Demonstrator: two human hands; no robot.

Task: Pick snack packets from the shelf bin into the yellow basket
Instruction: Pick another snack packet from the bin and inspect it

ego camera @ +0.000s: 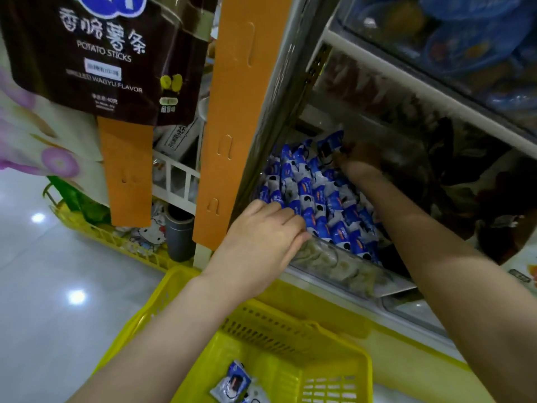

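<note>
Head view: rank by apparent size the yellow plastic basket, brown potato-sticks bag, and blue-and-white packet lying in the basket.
1. yellow plastic basket, cropped at frame edge
2. brown potato-sticks bag, close second; nearness inflates it
3. blue-and-white packet, clearly smallest

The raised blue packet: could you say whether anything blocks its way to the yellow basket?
Only the bin's clear front wall and the left hand lie between; the yellow basket is open below.

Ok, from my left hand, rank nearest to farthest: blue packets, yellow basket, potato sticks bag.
1. blue packets: touching the left hand, just ahead of it.
2. yellow basket: below the forearm.
3. potato sticks bag: hanging upper left.
</note>
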